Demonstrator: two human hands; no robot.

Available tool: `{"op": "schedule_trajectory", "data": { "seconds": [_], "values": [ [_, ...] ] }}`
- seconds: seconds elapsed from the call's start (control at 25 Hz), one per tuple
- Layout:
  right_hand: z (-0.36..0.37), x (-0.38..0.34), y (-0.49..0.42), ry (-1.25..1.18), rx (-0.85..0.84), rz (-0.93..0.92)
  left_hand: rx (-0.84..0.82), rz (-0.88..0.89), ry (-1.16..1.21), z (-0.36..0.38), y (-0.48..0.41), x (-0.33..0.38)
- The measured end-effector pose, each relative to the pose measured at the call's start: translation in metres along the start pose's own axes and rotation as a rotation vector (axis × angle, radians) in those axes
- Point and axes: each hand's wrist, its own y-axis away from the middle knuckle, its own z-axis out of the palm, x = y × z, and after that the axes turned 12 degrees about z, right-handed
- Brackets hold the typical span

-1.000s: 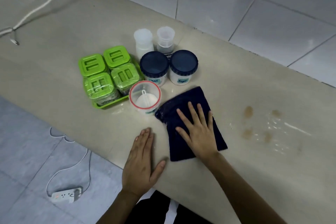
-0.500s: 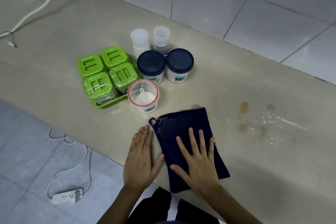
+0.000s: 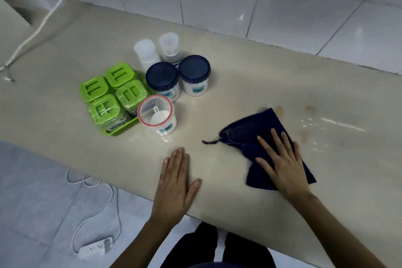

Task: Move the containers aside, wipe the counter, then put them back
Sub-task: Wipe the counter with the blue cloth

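**Cloth sliding right toward the stains**

I am watching the dark blue cloth [image 3: 256, 137] travelling to the right across the table [image 3: 239, 85]: a second ago it was lying just beside the red-rimmed jar [image 3: 157, 116], and now it is sitting well apart from that jar, with its far corner reaching the first of the brown stains [image 3: 279, 110]. I am reading this as the wiping step moving on to the dirty, wet patch on the right, with more stains still lying beyond the cloth.

My right hand [image 3: 282, 163] is pressing flat on the cloth, fingers [image 3: 266, 148] spread and released, clasping nothing; the cloth is lying under the palm and poking out ahead of the fingertips and behind the wrist. My left hand [image 3: 176, 180] is resting open on the bare table near the front edge, bracing.

The containers are standing together on the left: the green-lidded tubs [image 3: 113, 91] in their tray, two blue-lidded jars [image 3: 178, 76] and two clear bottles [image 3: 157, 50] behind.
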Motion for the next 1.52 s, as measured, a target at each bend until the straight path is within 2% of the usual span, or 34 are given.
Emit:
{"op": "schedule_trajectory", "data": {
  "seconds": [0.08, 0.16, 0.24, 0.36, 0.56, 0.76, 0.84, 0.92, 1.04, 1.2, 1.4, 1.52],
  "values": [
    [-0.005, 0.024, 0.018, -0.068, 0.013, 0.154, -0.033, 0.060, -0.030, 0.007, -0.011, 0.016],
    [-0.001, 0.014, 0.029, -0.103, 0.034, 0.239, -0.044, 0.087, -0.034, 0.015, -0.027, 0.033],
    [0.003, -0.012, 0.029, -0.084, 0.032, 0.177, -0.034, 0.079, -0.031, 0.022, -0.042, 0.045],
    [0.009, -0.032, 0.022, -0.004, 0.052, -0.016, -0.040, 0.048, -0.058, 0.029, -0.056, 0.048],
    [0.005, 0.011, 0.013, -0.030, 0.038, -0.053, -0.061, 0.057, -0.099, 0.031, -0.058, 0.046],
    [-0.020, 0.113, 0.018, -0.061, 0.036, 0.279, -0.060, 0.074, -0.059, 0.022, -0.059, 0.050],
    [-0.022, 0.129, 0.025, -0.084, 0.064, 0.387, -0.046, 0.068, -0.066, 0.023, -0.059, 0.051],
    [-0.018, 0.118, 0.033, -0.091, 0.093, 0.360, -0.053, 0.060, -0.072, 0.023, -0.059, 0.051],
    [-0.010, 0.059, 0.044, -0.138, 0.064, 0.308, -0.042, 0.066, -0.060, 0.020, -0.057, 0.048],
    [0.002, -0.007, 0.046, -0.055, 0.027, 0.068, -0.030, 0.064, -0.084, 0.028, -0.056, 0.047],
    [0.000, 0.048, 0.015, 0.015, 0.074, -0.094, -0.013, 0.047, -0.045, 0.028, -0.059, 0.047],
    [-0.012, 0.082, -0.023, -0.017, 0.095, -0.077, 0.002, 0.055, -0.004, 0.028, -0.059, 0.048]
  ]
}}
